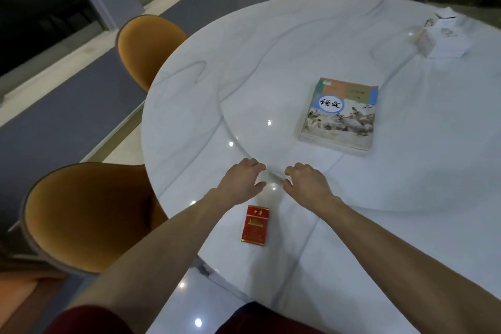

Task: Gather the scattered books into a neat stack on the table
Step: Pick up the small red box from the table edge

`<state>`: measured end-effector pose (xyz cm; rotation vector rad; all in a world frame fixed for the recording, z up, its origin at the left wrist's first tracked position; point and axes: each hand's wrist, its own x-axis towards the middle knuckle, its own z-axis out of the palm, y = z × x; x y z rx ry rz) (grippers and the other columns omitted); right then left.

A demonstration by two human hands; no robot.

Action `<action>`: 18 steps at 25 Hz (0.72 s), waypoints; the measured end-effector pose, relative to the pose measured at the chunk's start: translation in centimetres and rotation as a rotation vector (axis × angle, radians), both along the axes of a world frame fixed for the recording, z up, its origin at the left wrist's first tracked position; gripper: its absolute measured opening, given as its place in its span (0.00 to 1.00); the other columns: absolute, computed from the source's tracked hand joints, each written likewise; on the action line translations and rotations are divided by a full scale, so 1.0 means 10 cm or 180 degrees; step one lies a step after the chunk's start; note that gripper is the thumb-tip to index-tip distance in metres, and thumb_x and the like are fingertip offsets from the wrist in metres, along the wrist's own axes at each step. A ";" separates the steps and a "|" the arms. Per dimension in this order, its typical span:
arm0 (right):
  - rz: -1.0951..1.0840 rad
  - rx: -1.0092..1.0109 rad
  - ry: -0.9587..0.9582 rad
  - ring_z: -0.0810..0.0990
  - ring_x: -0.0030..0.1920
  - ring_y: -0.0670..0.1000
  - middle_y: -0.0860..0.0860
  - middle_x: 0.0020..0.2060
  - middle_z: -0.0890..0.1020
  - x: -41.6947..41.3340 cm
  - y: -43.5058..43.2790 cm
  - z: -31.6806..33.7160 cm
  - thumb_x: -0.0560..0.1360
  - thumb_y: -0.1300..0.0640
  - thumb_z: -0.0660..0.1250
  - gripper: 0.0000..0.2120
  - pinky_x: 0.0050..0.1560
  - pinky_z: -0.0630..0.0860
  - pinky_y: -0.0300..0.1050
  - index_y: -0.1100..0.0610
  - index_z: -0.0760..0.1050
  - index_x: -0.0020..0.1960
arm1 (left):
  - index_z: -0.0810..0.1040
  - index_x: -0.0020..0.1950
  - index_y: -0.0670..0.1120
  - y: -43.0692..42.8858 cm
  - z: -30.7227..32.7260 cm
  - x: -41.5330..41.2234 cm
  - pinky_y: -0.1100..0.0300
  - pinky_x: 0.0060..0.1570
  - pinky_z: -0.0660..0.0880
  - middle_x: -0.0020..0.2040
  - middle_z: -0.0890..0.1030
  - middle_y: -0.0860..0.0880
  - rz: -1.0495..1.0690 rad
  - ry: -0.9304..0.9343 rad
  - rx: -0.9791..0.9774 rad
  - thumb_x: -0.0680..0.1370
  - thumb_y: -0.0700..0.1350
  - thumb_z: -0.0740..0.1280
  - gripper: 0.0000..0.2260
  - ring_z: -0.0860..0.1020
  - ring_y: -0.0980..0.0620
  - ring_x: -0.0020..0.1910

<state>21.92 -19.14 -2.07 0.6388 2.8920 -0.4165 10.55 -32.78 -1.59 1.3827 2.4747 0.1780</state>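
A stack of books (337, 115) is seen lying flat on the round white table (189, 106), right of centre and beyond both hands, its illustrated cover facing up and its page edges roughly flush. Whether any book remains loose is hard to tell; a pale, blurred item (433, 35) at the far right edge cannot be identified. The left hand (241, 180) and the right hand (306, 182) are held side by side over the tabletop, near each other, fingers loosely curled and nothing grasped, well short of the stack. If the stack is to be squared, it is best framed by both palms along opposite edges and pressed gently inward. The red packet (254, 225) between the forearms is best left alone.
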 end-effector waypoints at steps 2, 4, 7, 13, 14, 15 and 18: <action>0.0059 -0.0113 -0.0087 0.75 0.58 0.56 0.56 0.57 0.77 0.04 -0.16 -0.09 0.79 0.53 0.55 0.17 0.56 0.73 0.50 0.58 0.72 0.63 | 0.66 0.73 0.45 -0.20 -0.11 0.05 0.53 0.65 0.71 0.71 0.71 0.46 -0.0126 -0.0080 -0.0142 0.78 0.52 0.64 0.25 0.68 0.48 0.69; 0.0127 -0.0156 -0.0181 0.75 0.58 0.57 0.56 0.58 0.77 0.09 -0.30 -0.20 0.79 0.53 0.55 0.17 0.56 0.73 0.51 0.58 0.73 0.63 | 0.64 0.74 0.44 -0.35 -0.24 0.12 0.52 0.67 0.70 0.72 0.69 0.46 -0.0319 -0.0206 -0.0276 0.76 0.54 0.67 0.30 0.66 0.47 0.72; 0.0261 -0.0168 -0.0350 0.76 0.57 0.57 0.55 0.57 0.78 0.21 -0.49 -0.38 0.79 0.53 0.54 0.17 0.54 0.74 0.50 0.58 0.73 0.63 | 0.60 0.75 0.42 -0.51 -0.41 0.21 0.50 0.70 0.66 0.74 0.65 0.45 -0.0523 -0.0353 -0.0468 0.71 0.58 0.71 0.39 0.62 0.46 0.74; -0.0049 -0.0610 -0.0431 0.78 0.55 0.56 0.56 0.54 0.79 0.33 -0.74 -0.60 0.80 0.50 0.55 0.17 0.53 0.76 0.50 0.57 0.73 0.62 | 0.48 0.79 0.42 -0.68 -0.68 0.31 0.47 0.77 0.54 0.80 0.52 0.45 -0.0631 -0.0316 -0.0771 0.70 0.58 0.72 0.48 0.49 0.47 0.79; -0.0129 -0.0697 -0.0441 0.78 0.54 0.56 0.56 0.53 0.79 0.34 -0.77 -0.62 0.79 0.50 0.56 0.17 0.53 0.76 0.50 0.57 0.73 0.62 | 0.48 0.79 0.42 -0.69 -0.72 0.33 0.46 0.77 0.54 0.80 0.52 0.46 -0.0633 -0.0319 -0.0781 0.70 0.58 0.71 0.47 0.49 0.48 0.79; -0.0209 -0.0785 -0.0453 0.79 0.54 0.56 0.57 0.53 0.79 0.34 -0.79 -0.64 0.79 0.50 0.57 0.17 0.53 0.76 0.50 0.57 0.73 0.62 | 0.49 0.79 0.43 -0.70 -0.75 0.34 0.46 0.77 0.55 0.80 0.52 0.46 -0.0630 -0.0301 -0.0740 0.71 0.58 0.71 0.46 0.50 0.48 0.79; -0.0445 -0.1045 -0.0421 0.80 0.52 0.57 0.57 0.52 0.82 0.34 -0.84 -0.70 0.78 0.52 0.59 0.16 0.52 0.78 0.50 0.58 0.75 0.61 | 0.56 0.77 0.43 -0.71 -0.82 0.39 0.48 0.75 0.60 0.77 0.60 0.45 -0.0580 -0.0195 -0.0374 0.71 0.62 0.68 0.42 0.57 0.47 0.78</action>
